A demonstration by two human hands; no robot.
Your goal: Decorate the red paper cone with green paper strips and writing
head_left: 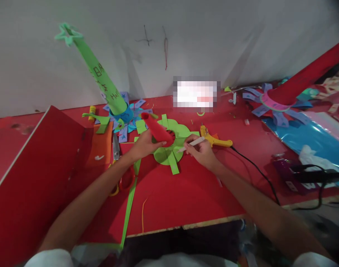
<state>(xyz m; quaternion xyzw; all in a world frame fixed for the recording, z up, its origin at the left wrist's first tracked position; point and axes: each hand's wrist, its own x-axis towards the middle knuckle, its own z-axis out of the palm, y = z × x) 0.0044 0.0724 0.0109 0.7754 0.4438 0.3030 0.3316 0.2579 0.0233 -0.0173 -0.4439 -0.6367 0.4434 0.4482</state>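
My left hand (145, 144) is wrapped around the lower part of a short red foam tube (157, 128), which leans to the left. Its base meets a green flower-shaped foam piece (163, 157) with strips sticking out around the edge. Between the fingers of my right hand (200, 147) is a slim white stick (194, 141), its tip pointing at the green petals near the tube's base. I cannot make out whether the stick is a pen or a tool. Just beyond my right hand lies a yellow hot glue gun (218, 141), its black cord running toward the front right.
Scissors (116, 148) lie left of the flower piece, beside an orange sheet (101, 146). A tall green decorated tube (99, 76) stands at the back left, a red one (305, 79) at the right. A red board (38, 155) rises at the left. A blue plastic packet (305, 141) lies right.
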